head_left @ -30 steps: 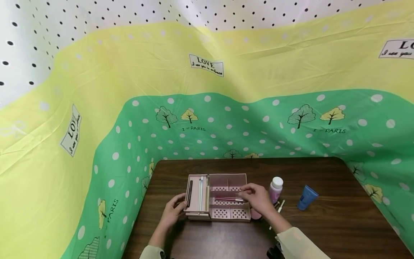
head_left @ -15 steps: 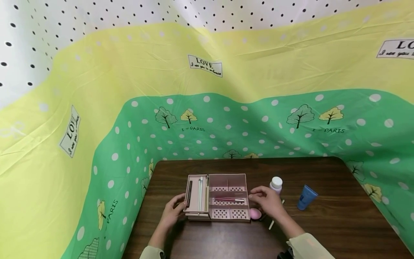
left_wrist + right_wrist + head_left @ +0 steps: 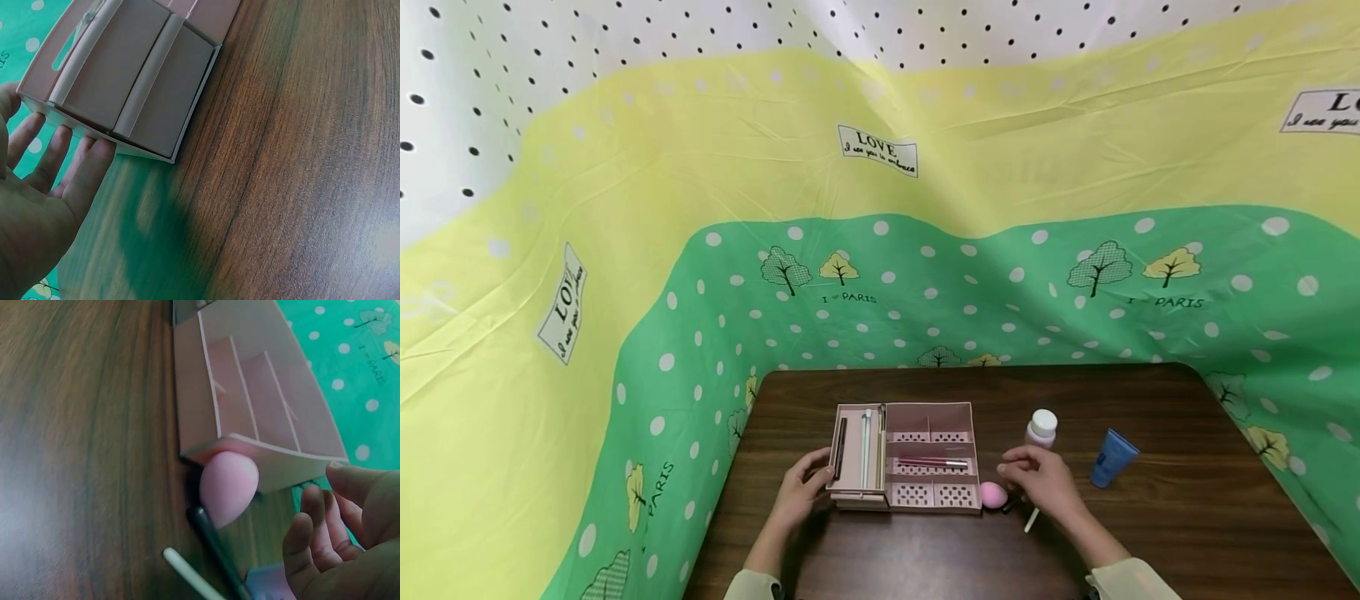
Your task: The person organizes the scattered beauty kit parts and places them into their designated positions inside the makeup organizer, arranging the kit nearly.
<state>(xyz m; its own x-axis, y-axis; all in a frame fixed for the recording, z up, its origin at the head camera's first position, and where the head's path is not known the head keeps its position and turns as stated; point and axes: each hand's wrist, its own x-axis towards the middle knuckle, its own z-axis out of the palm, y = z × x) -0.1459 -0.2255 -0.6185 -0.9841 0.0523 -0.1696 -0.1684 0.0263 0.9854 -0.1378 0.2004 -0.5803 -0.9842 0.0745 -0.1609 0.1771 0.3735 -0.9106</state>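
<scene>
Holds nothing visible in the right hand [image 3: 1043,482], with loosely bent fingers and a modest gap between thumb and fingertips. Sits just off the right wall of the pink organizer [image 3: 928,421], above the brown table [image 3: 925,558]. Has the pink egg-shaped sponge [image 3: 994,495] near these fingertips, slightly left and closer to the table's near edge, much nearer this hand than the left. Seems, in the right wrist view, to point the sponge's narrow end away from the organizer; cannot tell at the wide end whether touching the wall or just beside it. Shows a plain gap between fingers and sponge.

Shows a dark stick [image 3: 215,550] running from beside the sponge, and a white stick [image 3: 1032,521] passing partly beneath the hand. Rests the left hand [image 3: 801,487] against the organizer's left side, with nearly straight fingers. Shows dark-red sticks [image 3: 932,462] lying left to right in the middle compartment. Shows, farther out, a white-capped bottle [image 3: 1042,427] partly hidden behind the right hand, and a blue tube [image 3: 1114,458] well to the right.
</scene>
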